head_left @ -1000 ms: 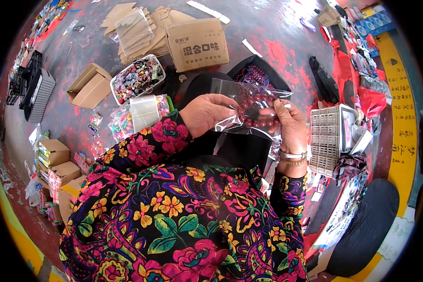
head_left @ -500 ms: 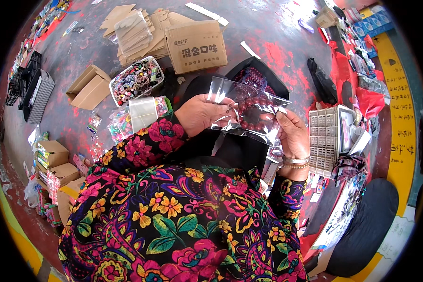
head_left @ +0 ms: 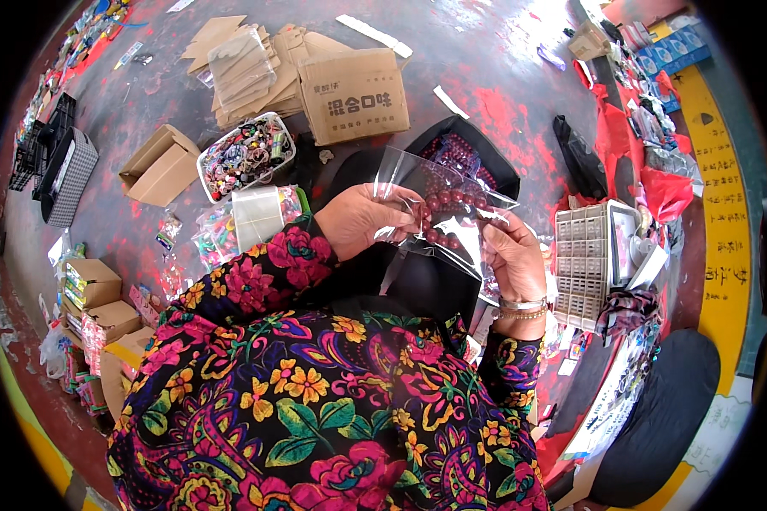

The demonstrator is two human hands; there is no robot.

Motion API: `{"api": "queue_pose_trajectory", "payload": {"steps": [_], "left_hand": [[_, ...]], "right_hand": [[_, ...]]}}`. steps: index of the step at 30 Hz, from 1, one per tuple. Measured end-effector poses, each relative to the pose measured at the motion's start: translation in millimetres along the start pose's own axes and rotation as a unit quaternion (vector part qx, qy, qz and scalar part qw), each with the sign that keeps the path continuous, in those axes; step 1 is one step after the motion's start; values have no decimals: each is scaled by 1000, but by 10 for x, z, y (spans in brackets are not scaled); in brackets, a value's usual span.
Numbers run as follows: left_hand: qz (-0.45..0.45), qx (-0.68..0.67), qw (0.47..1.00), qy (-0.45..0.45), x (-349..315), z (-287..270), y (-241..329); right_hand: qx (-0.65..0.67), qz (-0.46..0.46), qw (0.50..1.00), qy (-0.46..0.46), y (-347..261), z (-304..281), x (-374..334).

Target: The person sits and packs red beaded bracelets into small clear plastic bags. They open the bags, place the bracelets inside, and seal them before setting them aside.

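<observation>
A clear plastic bag (head_left: pixel 400 170) is stretched between my two hands above my lap. My left hand (head_left: pixel 365 221) pinches its left side, with the thumb over the film. On the opposite side my right hand (head_left: pixel 517 255) grips the bag's edge between thumb and fingers. A ring of dark red beads (head_left: pixel 448 199), like a bracelet, shows through the shiny film; glare hides part of it. Just beyond the bag, a black container (head_left: pixel 504 175) holds more dark red beads (head_left: pixel 460 157).
A cardboard box (head_left: pixel 354 98) and flattened cardboard (head_left: pixel 294 60) lie ahead. To the left are a white basket (head_left: pixel 203 170) of hair ties, an open carton (head_left: pixel 158 166) and a clear tub (head_left: pixel 257 215). On the right stands a pale plastic basket (head_left: pixel 581 264).
My right hand has moved slightly left and down, its fingers now closer to the beads. The bag has shifted a little, and its film folds differently.
</observation>
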State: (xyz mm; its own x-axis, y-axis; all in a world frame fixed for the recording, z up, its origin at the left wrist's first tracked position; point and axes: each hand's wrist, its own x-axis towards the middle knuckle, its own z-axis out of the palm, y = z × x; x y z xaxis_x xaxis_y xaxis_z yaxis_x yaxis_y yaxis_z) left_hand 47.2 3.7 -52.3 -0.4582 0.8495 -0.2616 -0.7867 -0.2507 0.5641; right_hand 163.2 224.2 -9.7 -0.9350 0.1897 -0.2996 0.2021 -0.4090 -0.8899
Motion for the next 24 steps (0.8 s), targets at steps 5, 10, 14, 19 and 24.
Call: {"api": "queue_pose_trajectory", "payload": {"steps": [5, 10, 14, 19, 24], "left_hand": [[24, 28, 999, -26, -17, 19, 47], [13, 15, 998, -52, -53, 94, 88], [-13, 20, 1000, -11, -38, 84, 86], [-19, 48, 999, 16, -20, 37, 86], [20, 27, 998, 55, -50, 119, 110]], "right_hand": [[-27, 19, 999, 3, 10, -50, 3], [-19, 14, 999, 29, 29, -14, 13], [-15, 21, 999, 20, 18, 10, 7], [-35, 7, 999, 3, -2, 73, -18], [-58, 47, 997, 4, -5, 102, -39]]}}
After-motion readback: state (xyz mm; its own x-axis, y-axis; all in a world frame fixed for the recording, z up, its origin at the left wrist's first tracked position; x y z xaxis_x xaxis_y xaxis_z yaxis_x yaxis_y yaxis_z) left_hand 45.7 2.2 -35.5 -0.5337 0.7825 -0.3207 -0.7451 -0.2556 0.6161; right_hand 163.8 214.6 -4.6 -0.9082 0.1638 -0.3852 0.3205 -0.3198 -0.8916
